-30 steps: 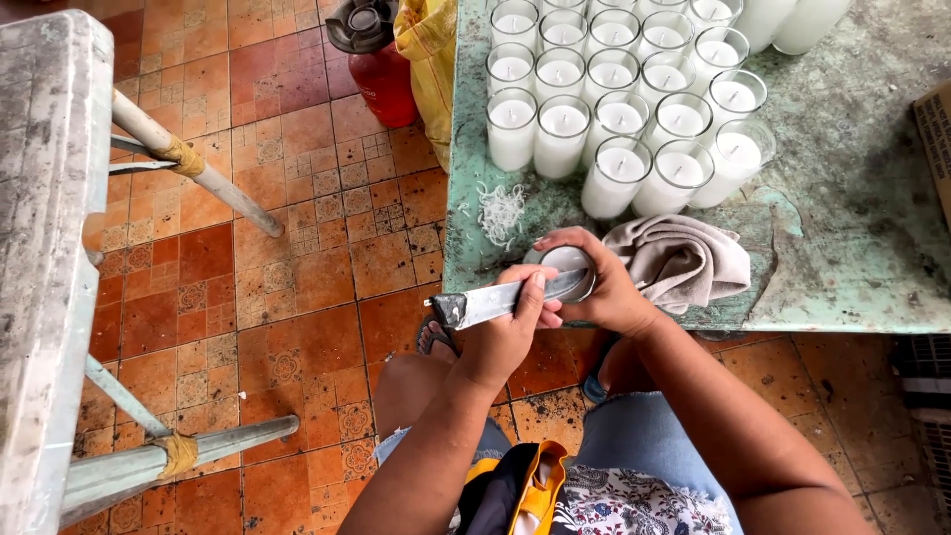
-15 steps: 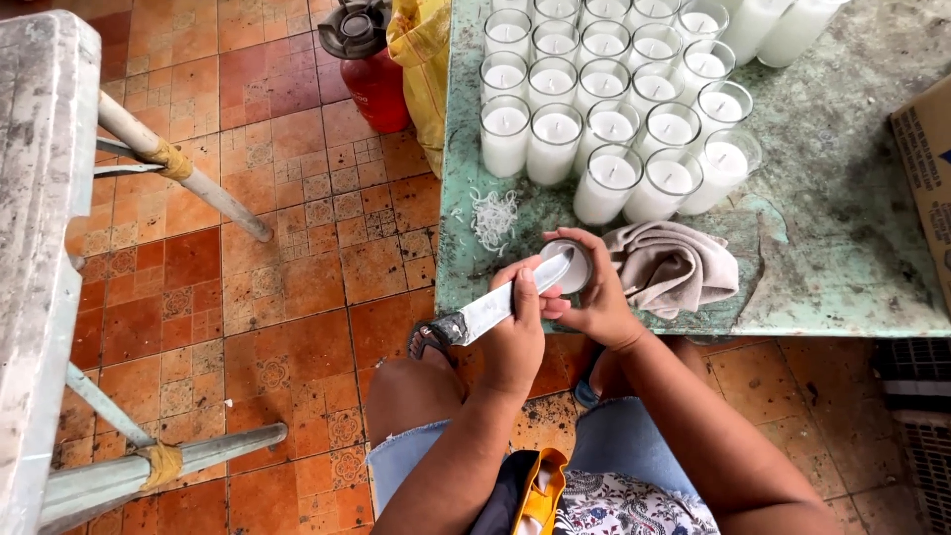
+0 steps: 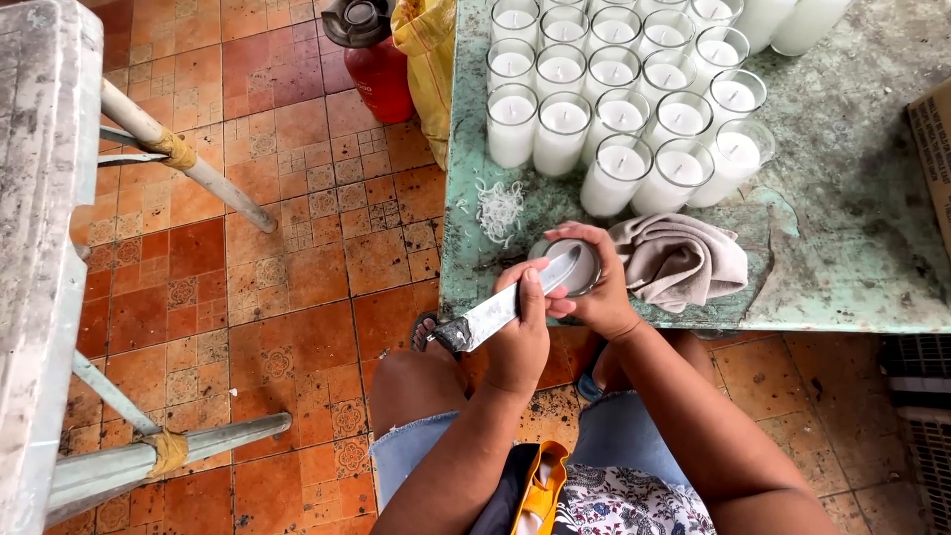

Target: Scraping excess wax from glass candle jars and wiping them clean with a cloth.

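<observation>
My right hand (image 3: 597, 297) grips a glass candle jar (image 3: 567, 266) at the near edge of the green table (image 3: 852, 258). My left hand (image 3: 517, 337) holds a knife (image 3: 495, 315), thumb pressed on the blade. The blade tip lies across the jar's mouth, and the dark handle end points down-left toward my knee. Just right of the jar lies a crumpled beige cloth (image 3: 684, 260). Behind it stand several glass jars of white candle wax (image 3: 619, 99) in rows. White wax shavings (image 3: 500, 208) lie on the table to the left.
A red gas canister (image 3: 371, 59) and a yellow sack (image 3: 428, 59) stand on the tiled floor by the table's left side. A worn grey bench with metal legs (image 3: 40, 248) fills the left. A cardboard box edge (image 3: 933, 149) sits at the right.
The knife has swung from nearly level to slanting up, with its tip now over the jar's mouth. Both hands have stayed at the table's edge.
</observation>
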